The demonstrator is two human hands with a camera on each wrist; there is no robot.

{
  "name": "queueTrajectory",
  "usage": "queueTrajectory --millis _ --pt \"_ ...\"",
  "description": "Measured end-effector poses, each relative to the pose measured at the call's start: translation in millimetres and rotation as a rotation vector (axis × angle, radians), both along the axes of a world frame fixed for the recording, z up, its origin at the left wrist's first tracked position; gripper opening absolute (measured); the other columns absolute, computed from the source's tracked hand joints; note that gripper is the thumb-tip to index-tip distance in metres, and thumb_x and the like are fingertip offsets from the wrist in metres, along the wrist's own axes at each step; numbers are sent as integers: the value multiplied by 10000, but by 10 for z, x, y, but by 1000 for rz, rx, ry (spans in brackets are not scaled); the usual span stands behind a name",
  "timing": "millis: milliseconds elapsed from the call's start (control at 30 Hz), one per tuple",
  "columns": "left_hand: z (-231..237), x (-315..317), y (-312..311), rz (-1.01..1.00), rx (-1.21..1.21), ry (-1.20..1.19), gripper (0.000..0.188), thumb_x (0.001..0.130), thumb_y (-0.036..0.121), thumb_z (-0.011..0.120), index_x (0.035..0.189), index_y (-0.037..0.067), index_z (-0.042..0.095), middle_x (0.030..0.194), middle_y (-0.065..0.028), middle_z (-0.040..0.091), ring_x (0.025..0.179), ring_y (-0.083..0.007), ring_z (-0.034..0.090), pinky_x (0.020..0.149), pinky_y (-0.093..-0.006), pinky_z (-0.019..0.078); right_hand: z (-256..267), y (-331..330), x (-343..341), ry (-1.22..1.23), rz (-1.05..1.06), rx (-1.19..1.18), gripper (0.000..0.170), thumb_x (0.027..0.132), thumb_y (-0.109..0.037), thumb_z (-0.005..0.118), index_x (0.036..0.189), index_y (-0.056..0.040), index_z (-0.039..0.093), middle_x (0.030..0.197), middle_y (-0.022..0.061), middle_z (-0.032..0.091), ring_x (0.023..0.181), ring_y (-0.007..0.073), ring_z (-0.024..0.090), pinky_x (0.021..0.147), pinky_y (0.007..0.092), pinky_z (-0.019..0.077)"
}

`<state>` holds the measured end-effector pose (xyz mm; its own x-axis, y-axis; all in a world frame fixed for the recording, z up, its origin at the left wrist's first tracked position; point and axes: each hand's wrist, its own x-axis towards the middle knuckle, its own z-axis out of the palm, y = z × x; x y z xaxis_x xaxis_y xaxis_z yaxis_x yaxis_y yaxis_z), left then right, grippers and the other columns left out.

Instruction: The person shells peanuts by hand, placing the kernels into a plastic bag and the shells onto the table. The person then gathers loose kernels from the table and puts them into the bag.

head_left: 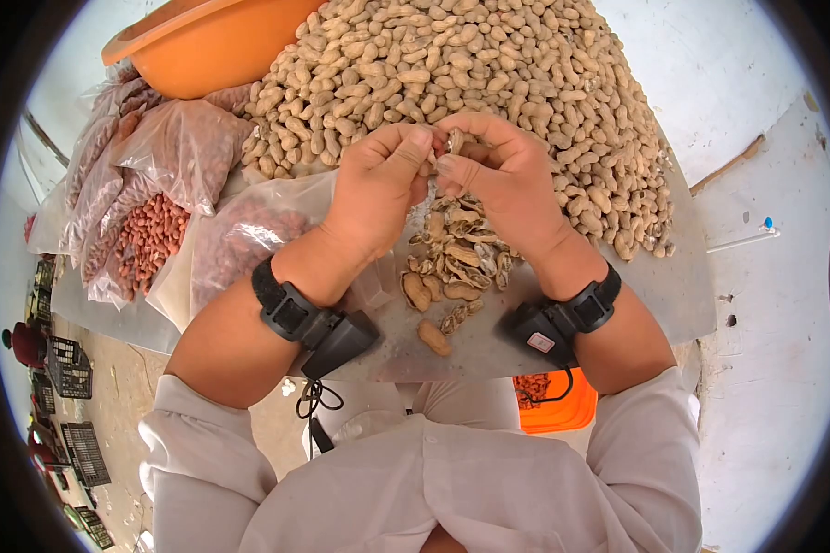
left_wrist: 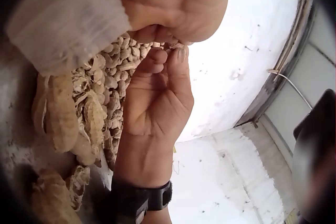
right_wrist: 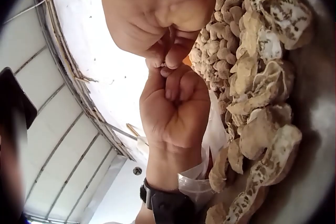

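Both hands meet over the table's middle in the head view, fingertips together at a peanut [head_left: 455, 141]. The right hand [head_left: 507, 180] pinches this peanut between thumb and curled fingers. Against its other side, the left hand [head_left: 383, 184] has thumb and fingers curled in a pinch. The wrist views show the fingertips meeting, with the peanut mostly hidden between them. Just below the hands lies a small heap of split, empty shells [head_left: 466, 249], with a few shell pieces nearer the table's front edge.
A large pile of unshelled peanuts [head_left: 489, 64] covers the back of the table [head_left: 387, 346]. On the left are an orange basin [head_left: 212, 46], plastic bags [head_left: 180, 147] and red kernels [head_left: 152, 240]. Below the table's front edge is an orange container [head_left: 558, 415].
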<state>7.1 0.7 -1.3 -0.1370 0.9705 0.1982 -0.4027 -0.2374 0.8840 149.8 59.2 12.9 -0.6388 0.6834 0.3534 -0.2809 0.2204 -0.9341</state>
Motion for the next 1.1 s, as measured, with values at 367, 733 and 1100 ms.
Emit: queueTrajectory --millis 367,733,1100 --pt "29 -44 26 -164 -175 -371 230 947 173 392 848 18 530 662 -22 478 466 -73 324 416 -189 291 -3 -10 -41 28 -168 213 306 759 53 591 1055 -22 571 920 58 617 767 91 588 647 214 492" --pt "-11 -71 41 -306 -401 -484 256 914 219 446 761 18 484 662 -44 502 454 -67 308 405 -185 259 82 -26 -8 -195 -326 833 325 715 9 592 1028 -75 613 906 107 622 756 240 596 666 301 489" --pt "20 -108 17 -312 -344 -289 208 931 180 434 882 0 524 659 -17 491 440 -51 287 376 -164 237 -16 136 52 -175 -275 367 307 731 -39 614 1038 -39 600 700 28 563 589 79 510 542 224 426"
